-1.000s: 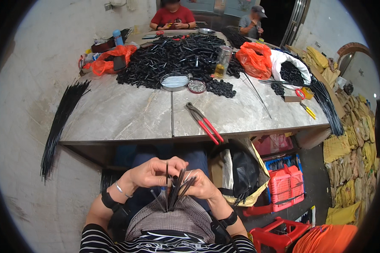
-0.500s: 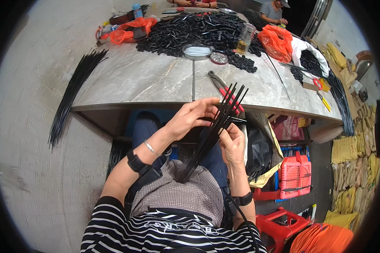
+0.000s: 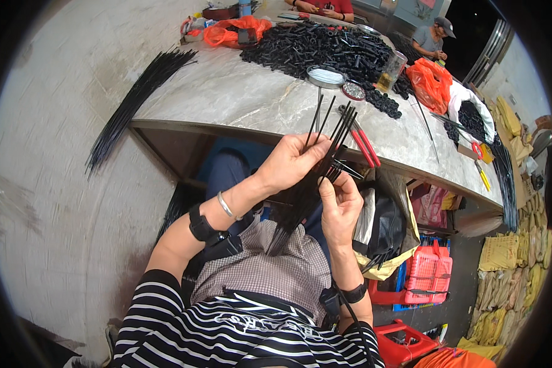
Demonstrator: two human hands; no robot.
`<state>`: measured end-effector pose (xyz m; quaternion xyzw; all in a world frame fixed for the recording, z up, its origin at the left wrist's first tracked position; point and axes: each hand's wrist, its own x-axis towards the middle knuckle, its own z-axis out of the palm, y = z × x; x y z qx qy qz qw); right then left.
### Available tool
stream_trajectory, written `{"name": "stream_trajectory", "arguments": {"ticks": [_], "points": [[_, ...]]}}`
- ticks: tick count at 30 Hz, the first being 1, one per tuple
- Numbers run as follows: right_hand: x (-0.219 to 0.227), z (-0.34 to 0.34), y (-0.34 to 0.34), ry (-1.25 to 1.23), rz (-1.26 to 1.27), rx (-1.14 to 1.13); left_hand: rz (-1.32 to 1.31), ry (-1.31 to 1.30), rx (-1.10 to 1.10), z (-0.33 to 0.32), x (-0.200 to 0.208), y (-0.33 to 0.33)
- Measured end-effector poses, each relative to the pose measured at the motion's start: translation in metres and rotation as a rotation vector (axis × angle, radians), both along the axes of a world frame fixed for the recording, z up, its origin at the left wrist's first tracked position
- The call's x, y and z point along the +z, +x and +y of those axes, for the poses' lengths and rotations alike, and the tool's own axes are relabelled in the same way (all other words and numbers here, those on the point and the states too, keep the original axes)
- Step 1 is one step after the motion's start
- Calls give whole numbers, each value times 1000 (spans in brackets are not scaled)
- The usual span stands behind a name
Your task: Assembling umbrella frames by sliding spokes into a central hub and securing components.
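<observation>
A bundle of thin black rods slants up from my lap toward the table edge, with several tips standing higher than the rest. My left hand pinches a couple of rods near the upper end, on the bundle's left side. Lower down on the other side, my right hand has its fingers closed round the bundle, by several shorter rod ends. The rods' lower ends rest against the checked apron. Red-handled pliers lie just beyond the rods, their jaws partly hidden.
On the grey table lie a heap of black tubular parts, a round tin, a glass jar and more rods. Red stools and an open sack stand at right. Two people work across the table.
My left hand's fingers, loosely spread beside the rods before, now pinch a couple of them apart from the bundle. The view has shifted, so the table sits further right and tilted.
</observation>
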<state>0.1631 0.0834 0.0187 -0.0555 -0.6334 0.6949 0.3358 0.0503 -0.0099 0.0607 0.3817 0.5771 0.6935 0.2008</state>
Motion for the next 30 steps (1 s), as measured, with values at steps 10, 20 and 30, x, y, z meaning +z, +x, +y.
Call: {"name": "stream_trajectory", "arguments": {"ticks": [10,20,30], "points": [[2,6,-1,-24,51,63,-157,25,-217,-5,11,-6],[0,11,-9,-82,10,138,-71,-102,-163,-6,6,-24],[4,14,-16,-106,-63,146,-84,-198,-226,-8,22,-26]]}}
